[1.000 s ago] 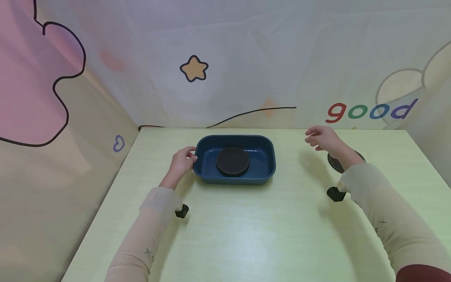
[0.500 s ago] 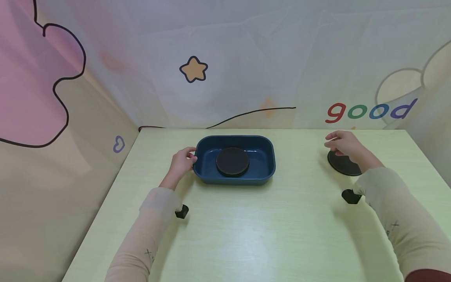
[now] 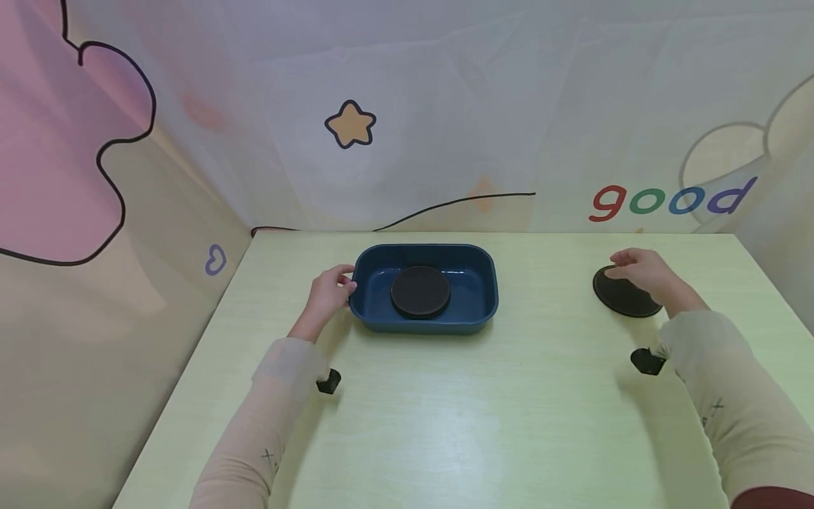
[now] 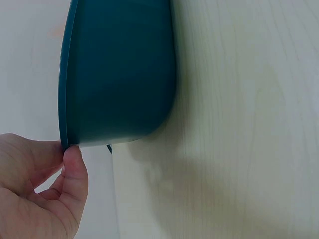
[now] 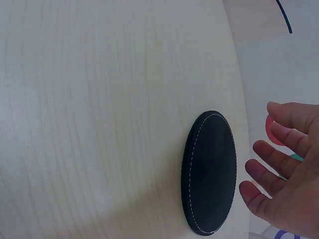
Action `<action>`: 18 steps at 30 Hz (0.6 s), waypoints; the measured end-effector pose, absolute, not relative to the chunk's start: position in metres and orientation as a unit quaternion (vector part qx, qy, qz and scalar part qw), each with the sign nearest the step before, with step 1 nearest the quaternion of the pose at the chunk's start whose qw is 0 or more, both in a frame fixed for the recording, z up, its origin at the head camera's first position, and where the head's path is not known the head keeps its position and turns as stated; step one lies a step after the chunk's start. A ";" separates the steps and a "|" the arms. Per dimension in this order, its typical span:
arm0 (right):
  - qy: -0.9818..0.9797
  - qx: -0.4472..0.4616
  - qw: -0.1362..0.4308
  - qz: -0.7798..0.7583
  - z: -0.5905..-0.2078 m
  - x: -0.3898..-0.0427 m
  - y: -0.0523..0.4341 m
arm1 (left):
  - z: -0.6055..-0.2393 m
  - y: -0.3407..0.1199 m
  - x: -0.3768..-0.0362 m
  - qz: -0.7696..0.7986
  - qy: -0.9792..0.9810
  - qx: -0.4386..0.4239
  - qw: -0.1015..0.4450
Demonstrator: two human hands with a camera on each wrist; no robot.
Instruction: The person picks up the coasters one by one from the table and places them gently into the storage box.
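Note:
A dark blue rectangular dish with rounded corners (image 3: 423, 327) stands on the table. My left hand (image 3: 326, 293) pinches its left rim between thumb and fingers, as the left wrist view also shows, where the dish's outer wall (image 4: 119, 64) fills the top. Inside the dish lies a thick round black piece, perhaps a stack of coasters (image 3: 420, 291). To the right, a single black coaster (image 3: 626, 298) lies flat; pale stitching runs round its edge in the right wrist view. Over that coaster hovers my right hand (image 3: 645, 274), fingers loosely bent and apart from it, holding nothing.
The pale wooden table (image 3: 432, 410) meets a printed cloth backdrop (image 3: 445, 141) at its far edge. Another cloth side (image 3: 159, 283) borders the left. A small black wrist device (image 3: 647, 361) hangs below the right sleeve, and a similar one (image 3: 328, 382) below the left.
My right hand has moved to the right and toward me, from beyond the coaster's left side to above it. My left hand and the dish have stayed in place.

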State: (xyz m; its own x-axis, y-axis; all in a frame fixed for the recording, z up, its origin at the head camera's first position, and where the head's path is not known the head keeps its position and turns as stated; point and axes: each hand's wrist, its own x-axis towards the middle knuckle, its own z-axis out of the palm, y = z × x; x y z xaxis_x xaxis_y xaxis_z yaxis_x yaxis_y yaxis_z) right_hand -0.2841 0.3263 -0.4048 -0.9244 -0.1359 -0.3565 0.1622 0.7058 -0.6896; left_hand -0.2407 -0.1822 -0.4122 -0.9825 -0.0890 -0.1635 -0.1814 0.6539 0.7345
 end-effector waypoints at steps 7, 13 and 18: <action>0.919 0.018 0.201 -0.338 -0.414 -0.281 0.335 | -0.413 -0.182 -0.241 0.414 0.905 -0.074 0.057; 0.928 0.030 0.209 -0.305 -0.425 -0.280 0.342 | -0.412 -0.182 -0.242 0.410 0.907 -0.077 0.056; 0.930 0.036 0.218 -0.295 -0.429 -0.279 0.348 | -0.412 -0.182 -0.241 0.411 0.907 -0.075 0.054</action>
State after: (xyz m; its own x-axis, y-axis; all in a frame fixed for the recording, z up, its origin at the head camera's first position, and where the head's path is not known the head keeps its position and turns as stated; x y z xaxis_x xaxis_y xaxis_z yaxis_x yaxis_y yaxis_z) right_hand -0.2789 0.3476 -0.4290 -0.9025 -0.0617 -0.4263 0.1951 0.8238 -0.5323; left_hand -0.2413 -0.1820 -0.4119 -0.9827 -0.0923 -0.1605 -0.1815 0.6501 0.7378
